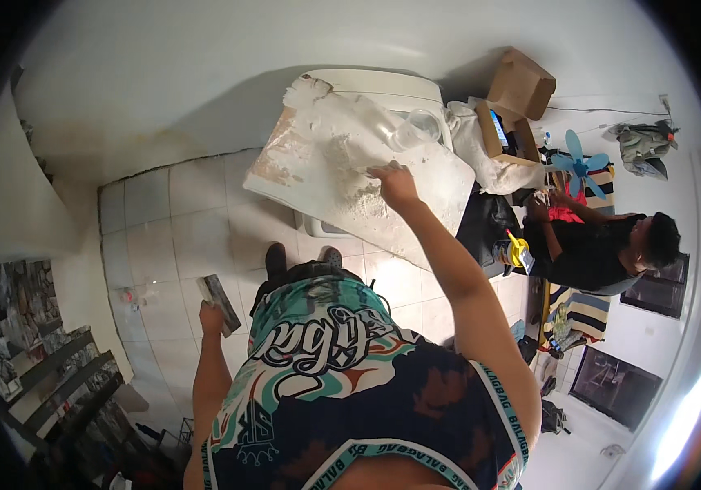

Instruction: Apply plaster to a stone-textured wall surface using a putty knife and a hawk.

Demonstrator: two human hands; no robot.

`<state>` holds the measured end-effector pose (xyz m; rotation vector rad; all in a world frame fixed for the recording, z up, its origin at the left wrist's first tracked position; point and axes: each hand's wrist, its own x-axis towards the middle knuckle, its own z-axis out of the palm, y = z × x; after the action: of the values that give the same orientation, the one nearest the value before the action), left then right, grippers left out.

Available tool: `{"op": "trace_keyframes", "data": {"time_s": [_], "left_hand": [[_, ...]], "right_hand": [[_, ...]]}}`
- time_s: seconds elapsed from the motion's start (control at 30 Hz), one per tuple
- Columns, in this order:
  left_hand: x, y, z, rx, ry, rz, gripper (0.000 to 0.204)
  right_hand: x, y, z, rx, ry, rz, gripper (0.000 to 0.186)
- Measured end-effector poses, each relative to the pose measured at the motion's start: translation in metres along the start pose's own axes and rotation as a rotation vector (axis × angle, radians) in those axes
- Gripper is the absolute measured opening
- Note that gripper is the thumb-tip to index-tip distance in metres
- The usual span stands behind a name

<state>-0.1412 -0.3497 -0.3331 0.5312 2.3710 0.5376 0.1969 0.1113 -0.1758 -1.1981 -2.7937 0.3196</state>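
Observation:
Down at my left side, my left hand (212,318) is closed around a flat, rectangular plastering trowel (221,300), its blade tilted over the floor. My right hand (397,184) reaches forward to a pile of white powder (359,192) on a pale board (436,208). Its fingers are drawn together at the powder; what they hold, if anything, is too small to make out. Beyond that hand, a clear plastic container (404,137) lies on its side among the powder. The board rests on a white plastic piece of furniture (371,80) against the wall.
To the right stand a white sack (469,135), an open cardboard box (518,131) and a yellow-topped can (507,253). A person in black (591,253) sits near a blue fan (579,163). Dark stair treads (60,380) rise at left; pale tiles (150,269) cover the floor.

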Motion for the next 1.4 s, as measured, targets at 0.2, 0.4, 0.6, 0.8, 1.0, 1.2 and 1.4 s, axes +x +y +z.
{"op": "trace_keyframes", "data": {"time_s": [0.2,0.4,0.6,0.8,1.0,1.2,1.4], "left_hand": [[-0.017,-0.005,0.012,0.005,0.034,-0.011,0.026],[-0.022,-0.012,0.022,0.025,0.032,-0.015,0.027],[-0.024,-0.007,0.023,-0.067,0.024,-0.043,0.028],[-0.029,0.015,0.018,-0.001,-0.004,-0.02,0.028],[-0.03,0.015,0.013,-0.03,-0.004,-0.02,0.026],[-0.026,0.015,0.012,-0.035,-0.018,-0.017,0.026],[-0.014,-0.014,0.02,-0.042,0.005,0.032,0.025]], "right_hand": [[-0.027,0.007,0.005,-0.095,-0.088,-0.139,0.043],[-0.013,-0.005,-0.006,-0.105,-0.118,-0.221,0.041],[-0.02,0.01,-0.023,-0.139,-0.238,-0.255,0.028],[0.003,0.001,-0.01,-0.093,-0.088,-0.23,0.043],[-0.024,0.018,-0.006,-0.046,-0.138,-0.211,0.041],[-0.02,0.013,-0.016,-0.075,-0.105,-0.091,0.041],[-0.043,0.02,-0.011,-0.125,-0.053,-0.07,0.04]]}}
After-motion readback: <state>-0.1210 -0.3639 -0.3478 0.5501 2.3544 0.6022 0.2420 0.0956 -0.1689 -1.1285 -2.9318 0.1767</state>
